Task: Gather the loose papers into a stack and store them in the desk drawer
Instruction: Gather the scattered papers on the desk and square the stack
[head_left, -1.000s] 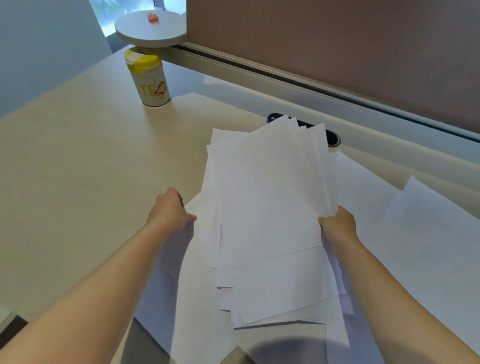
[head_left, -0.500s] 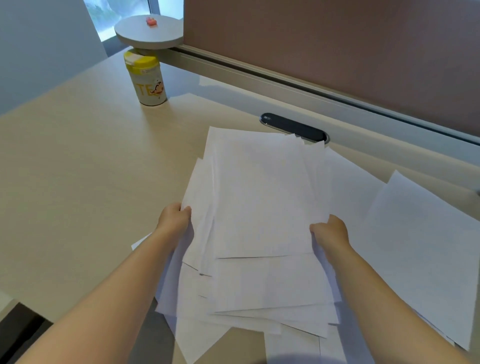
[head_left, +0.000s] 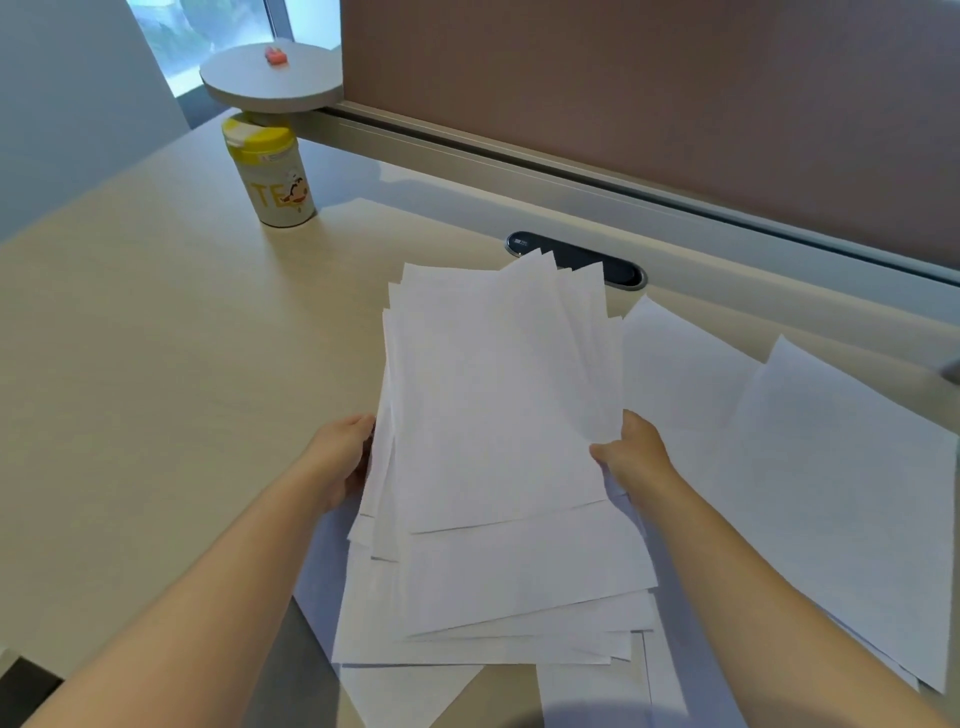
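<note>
Upper left of frame: yellow-lidded canister (head_left: 270, 174) on desk (head_left: 130, 364), apart from work. Centre: left hand (head_left: 340, 457) curled on left edge of paper bundle (head_left: 493, 415), right hand (head_left: 631, 449) pinching right edge. Right: two loose sheets (head_left: 831, 467) flat. Paper light, floppy, slippery; better grip both long edges, tap square.

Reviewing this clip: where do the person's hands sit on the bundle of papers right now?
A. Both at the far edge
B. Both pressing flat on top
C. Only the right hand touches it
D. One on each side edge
D: the left hand grips the left edge and the right hand the right edge of the uneven paper bundle over the desk.
</note>
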